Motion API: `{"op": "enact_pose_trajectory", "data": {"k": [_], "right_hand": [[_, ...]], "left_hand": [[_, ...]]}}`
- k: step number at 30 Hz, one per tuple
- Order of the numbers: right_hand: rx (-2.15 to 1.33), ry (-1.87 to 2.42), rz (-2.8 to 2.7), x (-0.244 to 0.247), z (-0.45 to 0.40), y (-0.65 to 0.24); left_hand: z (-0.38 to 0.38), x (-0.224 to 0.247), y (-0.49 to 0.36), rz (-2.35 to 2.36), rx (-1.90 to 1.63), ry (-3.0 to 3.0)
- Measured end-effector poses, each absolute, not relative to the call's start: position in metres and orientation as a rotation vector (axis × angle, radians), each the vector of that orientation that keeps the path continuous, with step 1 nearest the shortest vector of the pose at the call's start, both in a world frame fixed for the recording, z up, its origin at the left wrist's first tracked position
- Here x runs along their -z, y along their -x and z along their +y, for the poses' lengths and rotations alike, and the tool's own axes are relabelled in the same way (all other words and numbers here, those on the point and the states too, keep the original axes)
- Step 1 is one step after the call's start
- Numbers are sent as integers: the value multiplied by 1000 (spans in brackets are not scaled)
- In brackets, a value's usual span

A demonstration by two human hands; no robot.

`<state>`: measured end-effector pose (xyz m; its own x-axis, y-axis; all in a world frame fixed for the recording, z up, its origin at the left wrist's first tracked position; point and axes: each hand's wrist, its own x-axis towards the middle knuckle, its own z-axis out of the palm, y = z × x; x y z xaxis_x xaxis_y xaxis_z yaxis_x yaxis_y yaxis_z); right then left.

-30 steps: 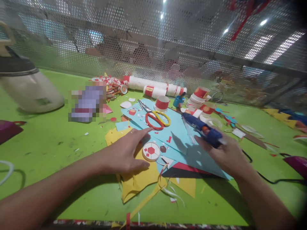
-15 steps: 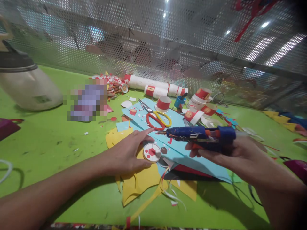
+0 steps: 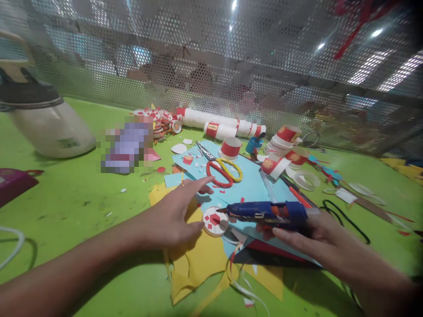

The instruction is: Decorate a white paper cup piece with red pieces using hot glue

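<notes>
Grips a blue plastic hot glue gun [image 3: 267,213] in the right hand [image 3: 310,237], glossy and scuffed along the casing, with orange parts in the slot and a thin tapered nozzle pointing left. Bends the right wrist slightly, with thumb laid forward below the barrel and fingertips curled near the trigger. Places the nozzle tip over the upper right part of a round white disc [image 3: 215,221], faced with 1 red hexagon and smaller red diamonds; cannot tell from this angle whether touching.

Spreads the left hand [image 3: 180,215] wide in a C shape beside the disc, palm turned right, with thumb tip at the disc's left edge and forefinger stretched out just beside the scissors [image 3: 209,155], fitted with steel blades, 1 red loop and 1 yellow loop.

Shows, beneath and around the disc, smooth light blue paper [image 3: 246,189] and creased yellow paper [image 3: 198,259] with jagged edges, spread over a flat green tabletop [image 3: 82,198]. Farther back, has a red-banded paper cup [image 3: 230,147] upside down near the scissors, a long nested cup stack [image 3: 218,119] lying sideways, and a perforated metal screen [image 3: 198,57] with small round holes.
</notes>
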<state>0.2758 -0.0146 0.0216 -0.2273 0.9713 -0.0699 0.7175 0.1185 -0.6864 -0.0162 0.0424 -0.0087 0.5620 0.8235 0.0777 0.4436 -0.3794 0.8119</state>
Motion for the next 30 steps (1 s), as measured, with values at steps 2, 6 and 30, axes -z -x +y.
{"op": "enact_pose_trajectory", "data": {"k": [2, 6, 30], "right_hand": [[-945, 1657, -2025, -20, -15, -277], [-988, 1707, -2018, -17, -15, -280], [-782, 1758, -2118, -13, -13, -296]], "left_hand": [[47, 5, 19, 1048, -797, -1960], [57, 4, 20, 1186, -1136, -1613], [84, 25, 28, 1596, -998, -1756]]}}
